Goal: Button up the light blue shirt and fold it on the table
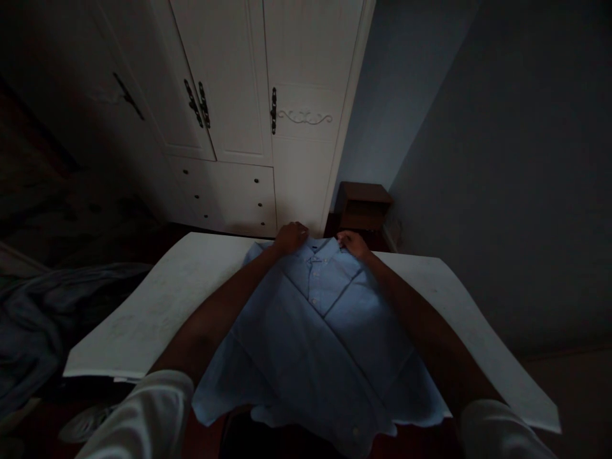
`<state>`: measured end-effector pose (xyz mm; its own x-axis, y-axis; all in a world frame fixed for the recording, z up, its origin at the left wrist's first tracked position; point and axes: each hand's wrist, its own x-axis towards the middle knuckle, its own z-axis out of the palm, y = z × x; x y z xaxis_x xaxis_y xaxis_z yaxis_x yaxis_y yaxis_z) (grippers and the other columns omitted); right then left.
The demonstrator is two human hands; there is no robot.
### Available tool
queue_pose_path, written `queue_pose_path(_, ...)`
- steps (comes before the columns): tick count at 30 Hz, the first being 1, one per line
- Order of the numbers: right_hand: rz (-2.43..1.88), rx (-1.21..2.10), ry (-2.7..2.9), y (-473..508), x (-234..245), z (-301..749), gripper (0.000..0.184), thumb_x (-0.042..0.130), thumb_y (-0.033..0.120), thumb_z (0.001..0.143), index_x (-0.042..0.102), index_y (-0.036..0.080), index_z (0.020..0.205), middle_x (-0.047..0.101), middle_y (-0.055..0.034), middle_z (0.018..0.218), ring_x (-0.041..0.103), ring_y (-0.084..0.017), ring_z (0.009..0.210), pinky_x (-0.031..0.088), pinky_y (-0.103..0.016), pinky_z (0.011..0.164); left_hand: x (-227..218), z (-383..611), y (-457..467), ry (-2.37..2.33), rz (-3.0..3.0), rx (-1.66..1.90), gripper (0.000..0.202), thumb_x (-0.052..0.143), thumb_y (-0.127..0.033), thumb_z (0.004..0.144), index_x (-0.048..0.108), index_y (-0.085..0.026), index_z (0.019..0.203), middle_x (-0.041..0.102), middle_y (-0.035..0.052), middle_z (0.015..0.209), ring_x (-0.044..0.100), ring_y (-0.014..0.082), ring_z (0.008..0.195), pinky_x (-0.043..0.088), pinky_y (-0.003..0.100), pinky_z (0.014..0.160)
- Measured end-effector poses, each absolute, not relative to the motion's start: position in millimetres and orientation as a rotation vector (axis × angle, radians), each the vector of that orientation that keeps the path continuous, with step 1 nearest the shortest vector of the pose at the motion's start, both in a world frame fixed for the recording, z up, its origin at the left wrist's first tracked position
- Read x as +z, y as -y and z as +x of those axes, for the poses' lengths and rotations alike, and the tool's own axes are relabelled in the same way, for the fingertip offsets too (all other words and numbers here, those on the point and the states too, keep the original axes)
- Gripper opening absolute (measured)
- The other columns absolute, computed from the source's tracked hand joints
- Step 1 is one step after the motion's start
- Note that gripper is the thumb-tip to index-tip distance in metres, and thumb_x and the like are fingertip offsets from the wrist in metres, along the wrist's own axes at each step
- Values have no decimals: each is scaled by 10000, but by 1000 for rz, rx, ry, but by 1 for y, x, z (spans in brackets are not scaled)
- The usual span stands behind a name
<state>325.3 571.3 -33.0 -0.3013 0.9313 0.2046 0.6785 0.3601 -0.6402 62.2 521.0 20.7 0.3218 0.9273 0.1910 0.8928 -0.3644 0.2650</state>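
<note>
A light blue button-up shirt (329,344) lies front side up across a white board-like table (157,299), its hem hanging over the near edge. The collar points away from me, and slanting creases cross the front. At the left side of the collar, my left hand (291,238) has its fingers closed on the fabric. On the collar's other side, my right hand (352,243) pinches the shirt near the shoulder. Both arms reach over the shirt's sides and partly cover them. The sleeves are not clearly visible.
Beyond the table stands a white wardrobe (234,134) with dark handles and drawers. A small brown open cabinet (366,205) sits by the wall at the back right. Dark crumpled fabric (43,319) lies at the left. Below it, a pale shoe-like object (83,424) rests on the floor.
</note>
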Motion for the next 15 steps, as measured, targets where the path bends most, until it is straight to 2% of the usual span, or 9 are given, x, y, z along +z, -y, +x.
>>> queue_pose_path(2, -1355, 657, 2119, -572, -30, 340, 268, 527, 258, 905, 703, 106, 1037, 742, -112, 954, 701, -186, 825, 546, -277, 755, 21, 84, -523, -1610, 2505, 449, 394, 393, -424, 971, 659, -224, 1181, 634, 76, 1272, 543, 218, 1200, 381, 335, 1049)
queue_pose_path(7, -1278, 763, 2273, -564, -24, 364, 156, 691, 252, 771, 758, 137, 853, 759, -78, 867, 712, -208, 829, 546, -268, 748, 10, 132, -536, -1578, 2449, 340, 439, 495, -505, 914, 661, -163, 1134, 691, 129, 1123, 626, 270, 1062, 468, 380, 915)
queue_pose_path(11, -1271, 717, 2345, -559, -25, 367, 172, 714, 255, 758, 767, 155, 887, 760, -77, 904, 710, -211, 842, 544, -279, 758, 0, 150, -548, -1572, 2395, 326, 359, 581, -448, 874, 679, -151, 1051, 695, 122, 1098, 637, 265, 1033, 486, 356, 873)
queue_pose_path(15, -1252, 569, 2413, -555, -23, 365, 151, 626, 198, 831, 765, 168, 879, 747, -85, 968, 687, -211, 915, 510, -316, 856, -7, 155, -556, -1565, 2359, 387, 238, 642, -353, 826, 720, -144, 909, 706, 114, 1007, 639, 264, 1006, 480, 338, 880)
